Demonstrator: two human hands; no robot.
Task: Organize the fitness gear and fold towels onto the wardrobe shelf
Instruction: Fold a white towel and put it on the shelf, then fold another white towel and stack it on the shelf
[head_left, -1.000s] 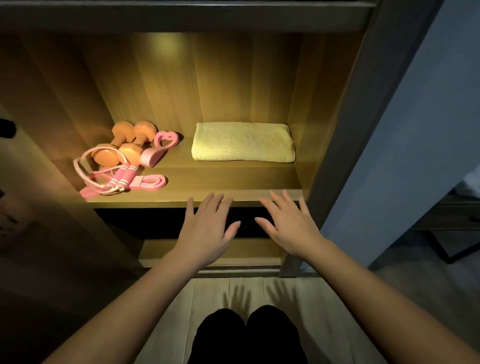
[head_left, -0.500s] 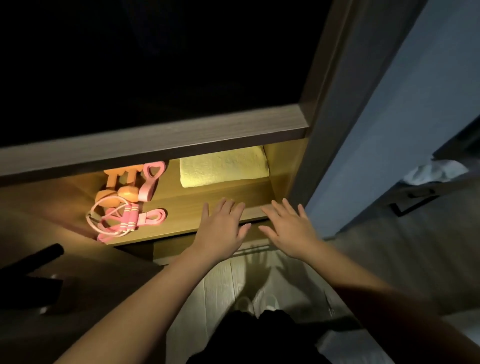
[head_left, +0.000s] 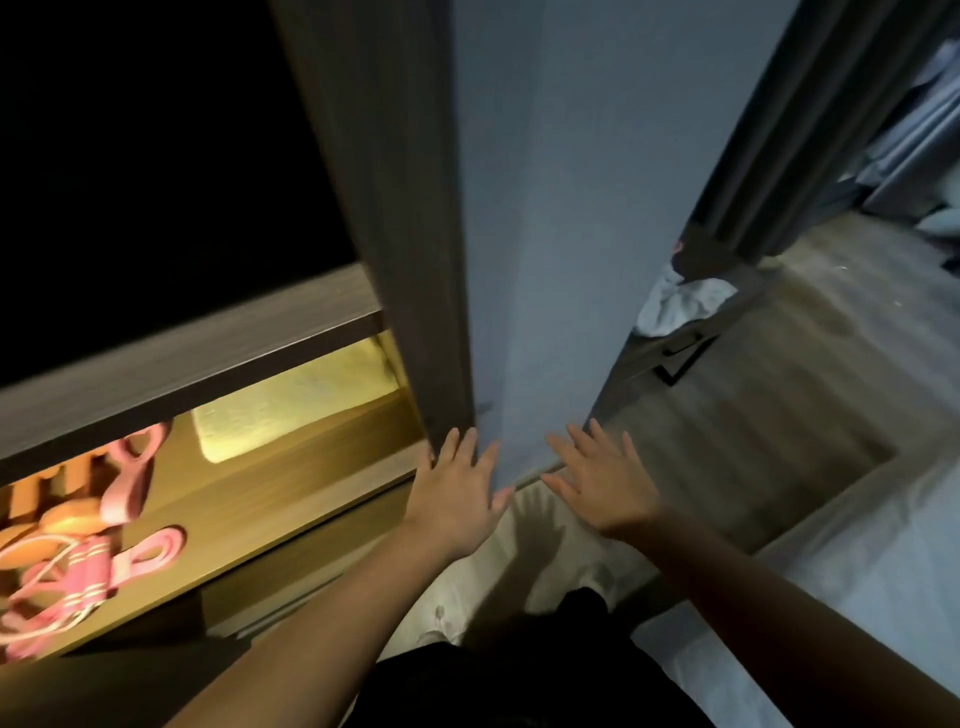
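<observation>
Folded yellow terry towel (head_left: 296, 410) sits on lit wooden wardrobe shelf (head_left: 291, 483) w/ long axis along shelf front, up-left of both hands; left hand (head_left: 457, 499) nearer, right hand (head_left: 602, 483) beside it, both spread flat, holding nothing.

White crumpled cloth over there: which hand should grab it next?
Probably the right hand. It is open, empty, and on the same side as the white crumpled cloth, which lies further to the right. The left hand, also open, is nearer the wardrobe post.
</observation>
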